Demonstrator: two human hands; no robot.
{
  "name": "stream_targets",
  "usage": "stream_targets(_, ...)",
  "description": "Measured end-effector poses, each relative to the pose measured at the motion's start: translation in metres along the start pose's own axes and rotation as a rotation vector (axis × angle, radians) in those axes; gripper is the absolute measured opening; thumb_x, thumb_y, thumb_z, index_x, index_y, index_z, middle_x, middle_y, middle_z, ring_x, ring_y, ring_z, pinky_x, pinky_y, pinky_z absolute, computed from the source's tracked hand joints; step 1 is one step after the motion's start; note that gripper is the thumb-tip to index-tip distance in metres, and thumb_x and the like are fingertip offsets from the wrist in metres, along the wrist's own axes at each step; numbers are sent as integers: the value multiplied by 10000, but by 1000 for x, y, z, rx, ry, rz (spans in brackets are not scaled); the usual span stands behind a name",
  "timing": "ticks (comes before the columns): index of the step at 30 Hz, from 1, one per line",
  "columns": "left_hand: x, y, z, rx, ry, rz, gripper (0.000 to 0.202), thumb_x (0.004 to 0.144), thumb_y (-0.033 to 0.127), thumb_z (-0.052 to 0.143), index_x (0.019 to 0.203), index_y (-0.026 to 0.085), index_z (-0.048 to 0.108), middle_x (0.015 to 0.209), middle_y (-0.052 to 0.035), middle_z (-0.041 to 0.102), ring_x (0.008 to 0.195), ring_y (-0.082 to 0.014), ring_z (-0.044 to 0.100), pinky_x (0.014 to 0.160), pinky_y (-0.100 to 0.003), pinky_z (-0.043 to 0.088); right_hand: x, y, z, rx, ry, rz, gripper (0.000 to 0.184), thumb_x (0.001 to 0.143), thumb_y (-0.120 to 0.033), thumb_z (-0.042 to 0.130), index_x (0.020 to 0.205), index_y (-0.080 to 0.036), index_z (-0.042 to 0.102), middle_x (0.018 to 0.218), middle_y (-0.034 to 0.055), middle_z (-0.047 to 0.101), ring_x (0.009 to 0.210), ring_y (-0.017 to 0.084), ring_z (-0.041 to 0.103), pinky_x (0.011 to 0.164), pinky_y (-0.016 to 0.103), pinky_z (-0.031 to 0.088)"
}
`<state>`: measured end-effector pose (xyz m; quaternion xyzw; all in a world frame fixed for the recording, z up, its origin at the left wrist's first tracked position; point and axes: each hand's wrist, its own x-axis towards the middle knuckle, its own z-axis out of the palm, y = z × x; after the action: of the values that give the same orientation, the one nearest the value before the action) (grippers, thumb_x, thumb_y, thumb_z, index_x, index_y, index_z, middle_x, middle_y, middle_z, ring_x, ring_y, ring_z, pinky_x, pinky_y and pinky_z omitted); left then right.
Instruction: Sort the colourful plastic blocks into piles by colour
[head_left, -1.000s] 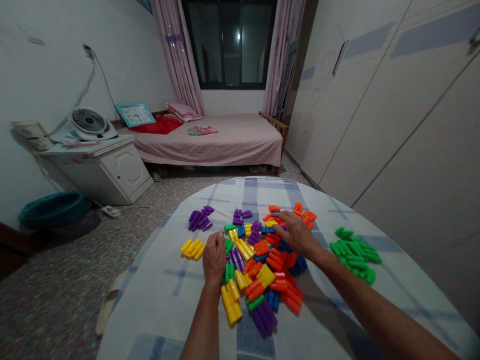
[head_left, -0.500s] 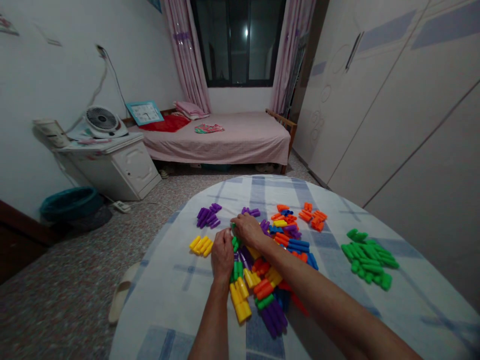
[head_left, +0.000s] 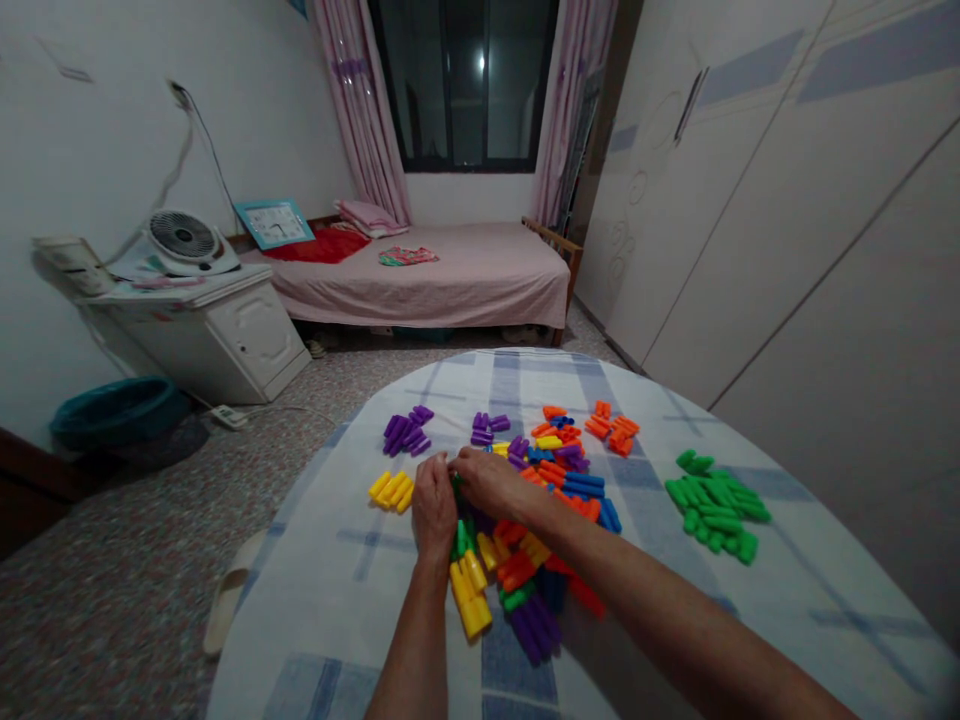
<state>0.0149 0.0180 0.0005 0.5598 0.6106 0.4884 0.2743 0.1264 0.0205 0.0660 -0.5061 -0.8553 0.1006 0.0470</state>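
Small bullet-shaped plastic building blocks lie on the table in a mixed pile (head_left: 517, 570) of yellow, green, purple, orange and blue. At the pile's far left edge, my left hand (head_left: 435, 500) has its fingers curled against a green block (head_left: 457, 487). My right hand (head_left: 487, 483) reaches across the pile, its fingertips bent onto the same green block and meeting the left fingers. The fingers partly hide that block. Just left of my left hand are several yellow blocks (head_left: 391, 491). Purple blocks (head_left: 489, 427) lie beyond my right hand.
The round table has a blue-and-white checked cloth (head_left: 315, 610). Sorted groups lie around the pile: purple blocks (head_left: 406, 431) far left, orange blocks (head_left: 613, 430) at the back, green blocks (head_left: 716, 503) at the right. A bed (head_left: 450, 275) stands beyond the table.
My two hands have drawn closer together over the green block. The right hand has come nearer, uncovering more of the purple blocks behind it. The view has shifted slightly.
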Motion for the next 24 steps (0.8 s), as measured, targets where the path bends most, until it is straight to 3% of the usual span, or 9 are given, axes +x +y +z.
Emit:
stream_targets(7,3,-8,1,35,5,27,448,904,444,253,996,191,611,987,-94,638,999,-223,587,891,-375,457,-1,-7,9,-45,-7,77,269,863,-169,413,1067,-141,587,1047,131,589,832,206,634,676,314,493)
stream_targets(12,3,-10,2,-25,-53,-16,461,900,478,262,966,184,610,966,-99,649,926,-222,611,849,-380,477,-5,-8,15,-26,86,110,294,857,-126,385,1106,-139,541,1076,126,574,826,194,615,657,298,480)
stream_targets(16,3,-10,2,-86,-65,-39,492,895,514,261,989,171,602,946,-101,651,892,-212,625,818,-368,495,-14,-7,7,20,111,83,278,842,-139,435,1096,-168,545,1031,84,604,856,185,600,678,278,459)
stream_targets(20,1,-10,4,-135,-64,-59,522,891,536,257,1012,157,595,949,-102,649,879,-200,637,775,-349,513,-51,24,-18,115,344,189,223,869,-220,465,1069,-221,561,1063,41,598,877,145,591,740,248,435)
stream_targets(24,-1,-10,5,-116,-49,-56,526,894,534,256,1011,156,602,950,-100,660,872,-195,645,769,-344,516,-116,88,-31,40,470,479,215,880,-274,444,1013,-193,593,1017,69,628,893,180,601,758,283,439)
